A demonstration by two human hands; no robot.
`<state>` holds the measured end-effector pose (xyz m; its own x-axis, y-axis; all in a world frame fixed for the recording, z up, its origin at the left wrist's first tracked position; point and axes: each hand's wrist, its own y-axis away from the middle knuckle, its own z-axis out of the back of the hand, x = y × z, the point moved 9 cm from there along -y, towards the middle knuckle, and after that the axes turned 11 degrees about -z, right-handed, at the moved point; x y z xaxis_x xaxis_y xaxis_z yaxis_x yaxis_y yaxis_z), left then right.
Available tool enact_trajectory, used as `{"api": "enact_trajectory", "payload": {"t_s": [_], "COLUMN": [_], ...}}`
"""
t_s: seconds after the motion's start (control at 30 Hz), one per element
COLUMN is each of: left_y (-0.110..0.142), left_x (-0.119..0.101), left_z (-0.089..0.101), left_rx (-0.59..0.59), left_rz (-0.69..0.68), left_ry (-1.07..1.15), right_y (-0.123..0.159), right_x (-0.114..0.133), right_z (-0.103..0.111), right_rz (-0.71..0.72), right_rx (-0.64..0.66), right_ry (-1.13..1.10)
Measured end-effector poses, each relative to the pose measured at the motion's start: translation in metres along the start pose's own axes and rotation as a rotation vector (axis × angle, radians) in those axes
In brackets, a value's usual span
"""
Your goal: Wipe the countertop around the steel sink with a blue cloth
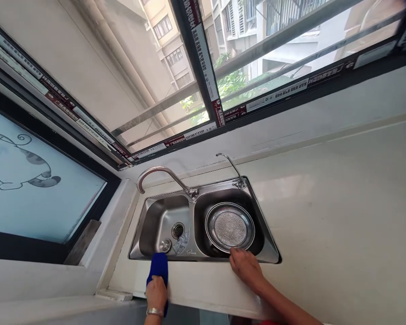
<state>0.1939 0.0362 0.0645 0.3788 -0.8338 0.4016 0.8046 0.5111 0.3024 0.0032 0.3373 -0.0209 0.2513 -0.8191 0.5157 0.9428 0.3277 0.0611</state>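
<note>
At the counter's [341, 216] near edge, the left hand [156, 293] is closed on a blue cloth [159, 267], pressing it flat just before the sink's [149, 255] front rim. The cloth looks soft, light and floppy, best gripped bunched. The right hand [245, 267] rests open, fingers spread on the rim beside a round steel mesh strainer [230, 227]. Beyond them curve two smooth metal taps [162, 174].

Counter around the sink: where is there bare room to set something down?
The counter right of the sink is bare up to the window sill. The front strip is taken: left hand on a blue cloth, right hand at the rim. The right basin holds a strainer basket.
</note>
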Motion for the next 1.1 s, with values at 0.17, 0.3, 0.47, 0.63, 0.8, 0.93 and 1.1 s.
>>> {"api": "enact_trajectory", "payload": {"t_s": [0.17, 0.3, 0.47, 0.63, 0.8, 0.93, 1.1], "left_y": [0.029, 0.033, 0.021, 0.024, 0.052, 0.07, 0.08], "left_x": [-0.058, -0.119, -0.216, -0.32, -0.414, -0.488, -0.51], "left_z": [0.007, 0.006, 0.01, 0.053, 0.094, 0.129, 0.176], "left_rx": [-0.046, -0.048, -0.112, -0.206, -0.175, -0.127, -0.114], "left_rz": [-0.004, -0.141, -0.435, -0.894, -1.294, -1.421, -1.509], "left_ry": [-0.01, 0.023, 0.074, 0.095, 0.081, 0.247, 0.39], "right_y": [0.008, 0.017, 0.033, 0.053, 0.094, 0.134, 0.161], "right_x": [0.007, 0.001, -0.03, -0.095, -0.193, -0.248, -0.257], "right_z": [0.015, 0.041, 0.087, 0.144, 0.194, 0.219, 0.244], "right_rz": [0.102, 0.183, 0.172, 0.037, -0.272, -0.464, -0.555], "right_rx": [-0.018, -0.081, -0.198, -0.379, -0.586, -0.684, -0.867], "right_ry": [-0.217, -0.436, -0.556, -0.623, -0.667, -0.608, -0.451]}}
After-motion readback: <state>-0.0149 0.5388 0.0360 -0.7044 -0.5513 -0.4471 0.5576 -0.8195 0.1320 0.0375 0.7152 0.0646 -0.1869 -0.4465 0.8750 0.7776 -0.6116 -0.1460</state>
